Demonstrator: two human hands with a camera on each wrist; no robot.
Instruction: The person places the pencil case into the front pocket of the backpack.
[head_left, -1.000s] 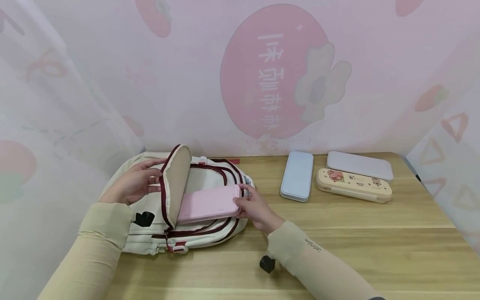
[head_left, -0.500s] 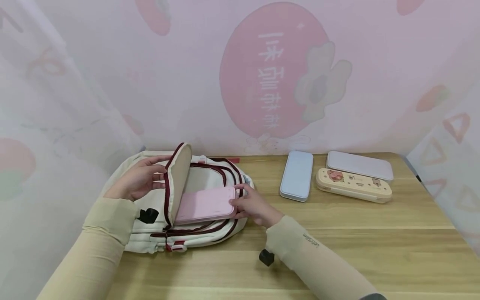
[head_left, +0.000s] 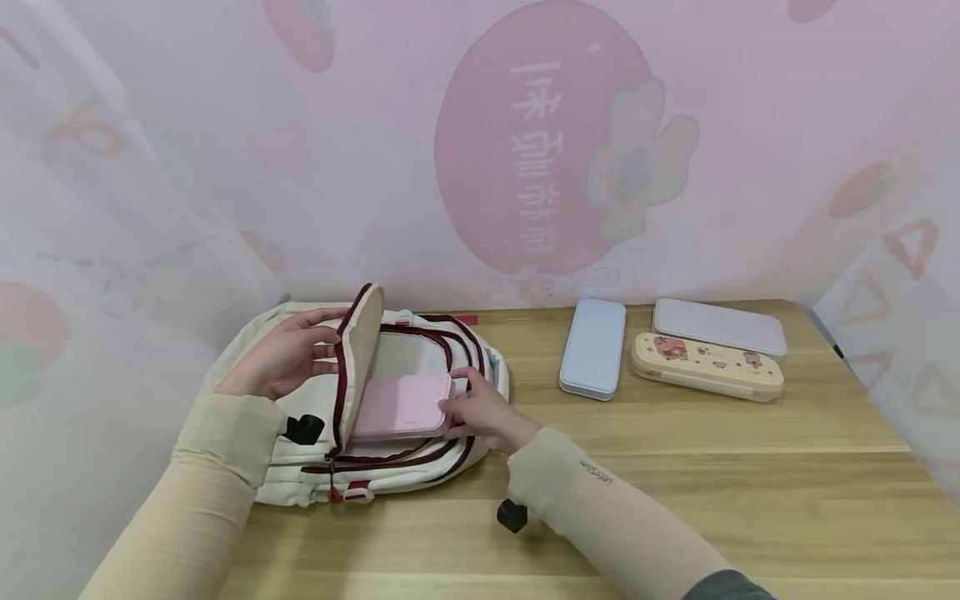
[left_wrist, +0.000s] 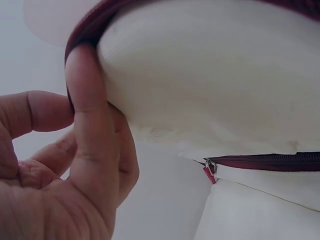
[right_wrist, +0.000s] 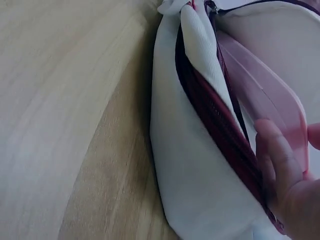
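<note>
A cream backpack with dark red zipper trim lies on the table at the left, its front pocket unzipped. By its red-trimmed edge, my left hand pinches the pocket flap and holds it up. In the left wrist view the flap hangs between thumb and fingers. A flat pink pencil case lies partly inside the pocket, its left end hidden behind the flap. My right hand grips its right end. The right wrist view shows the pink case tilted within the pocket opening.
To the right of the backpack lies a light blue case. Farther right are a pale white case and a cream pencil case with cartoon prints. The wooden table meets a pink-patterned backdrop behind.
My right hand has moved left, sliding the pink pencil case deeper into the pocket. My left hand and the flap edge have shifted slightly right. The other cases stay put.
</note>
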